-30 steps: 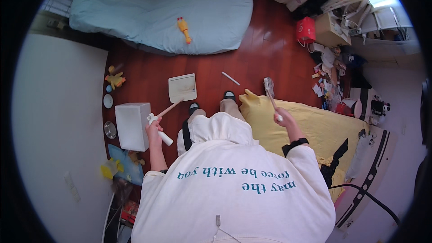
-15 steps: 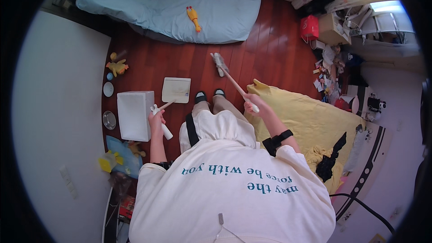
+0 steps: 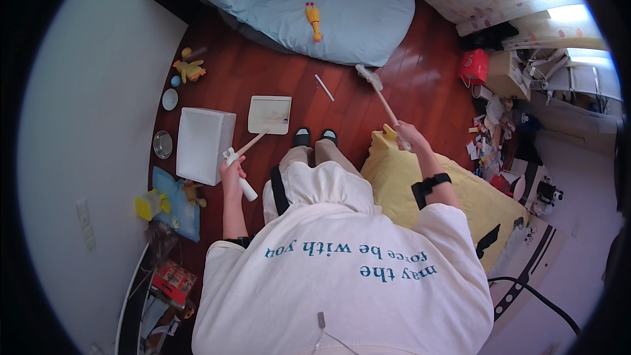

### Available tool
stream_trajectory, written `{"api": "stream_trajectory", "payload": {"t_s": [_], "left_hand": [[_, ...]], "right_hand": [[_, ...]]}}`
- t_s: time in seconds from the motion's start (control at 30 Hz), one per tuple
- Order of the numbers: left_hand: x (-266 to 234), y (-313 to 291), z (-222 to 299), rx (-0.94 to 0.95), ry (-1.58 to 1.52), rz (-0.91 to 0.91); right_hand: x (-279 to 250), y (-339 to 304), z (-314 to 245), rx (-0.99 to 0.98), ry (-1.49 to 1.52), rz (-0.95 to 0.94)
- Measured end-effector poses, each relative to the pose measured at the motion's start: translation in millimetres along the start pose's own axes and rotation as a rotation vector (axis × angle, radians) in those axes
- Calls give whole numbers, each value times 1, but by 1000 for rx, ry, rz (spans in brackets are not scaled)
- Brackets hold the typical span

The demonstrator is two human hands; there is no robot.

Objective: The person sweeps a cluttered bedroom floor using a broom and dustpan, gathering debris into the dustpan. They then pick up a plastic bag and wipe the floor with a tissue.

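Observation:
My left hand [image 3: 232,174] is closed around the white-ended handle of a long-handled dustpan [image 3: 269,106]. The pan is pale cream and rests flat on the floor, left of my feet. My right hand [image 3: 410,135] grips the broom [image 3: 384,102] near the upper end of its pinkish handle. Its whitish head is on the floor ahead and to the right, close to the bed's edge. A thin white stick [image 3: 324,87] lies on the red-brown boards between pan and broom head, apart from both.
A white box [image 3: 206,144] stands beside the dustpan, with a metal bowl [image 3: 162,144] and plush toy [image 3: 190,70] along the wall. Ahead is a bed [image 3: 276,6] bearing a yellow rubber chicken [image 3: 313,22]. Yellow cloth [image 3: 440,190] spreads at right; clutter [image 3: 490,133] lies beyond.
The broom head has swung right and away from me, and my right arm has moved right with it. The white stick now shows uncovered. The whole view has shifted slightly.

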State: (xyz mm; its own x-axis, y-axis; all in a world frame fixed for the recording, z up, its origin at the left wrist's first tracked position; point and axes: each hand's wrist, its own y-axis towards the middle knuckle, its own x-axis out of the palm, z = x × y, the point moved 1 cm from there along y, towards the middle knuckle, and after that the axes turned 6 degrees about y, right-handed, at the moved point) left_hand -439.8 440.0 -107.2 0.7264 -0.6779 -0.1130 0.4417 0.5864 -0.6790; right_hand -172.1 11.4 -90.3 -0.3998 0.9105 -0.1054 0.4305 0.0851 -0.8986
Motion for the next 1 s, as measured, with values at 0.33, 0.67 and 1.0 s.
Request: {"api": "stream_trajectory", "payload": {"t_s": [0.33, 0.67, 1.0], "left_hand": [[-3, -3, -6, -19, -28, -25], [-22, 1, -17, -60, -69, 12], [-33, 11, -19, -50, -36, 1]], "right_hand": [[69, -14, 28, 167, 316, -175], [71, -39, -9, -50, -163, -77], [126, -3, -7, -161, -743, -14]]}}
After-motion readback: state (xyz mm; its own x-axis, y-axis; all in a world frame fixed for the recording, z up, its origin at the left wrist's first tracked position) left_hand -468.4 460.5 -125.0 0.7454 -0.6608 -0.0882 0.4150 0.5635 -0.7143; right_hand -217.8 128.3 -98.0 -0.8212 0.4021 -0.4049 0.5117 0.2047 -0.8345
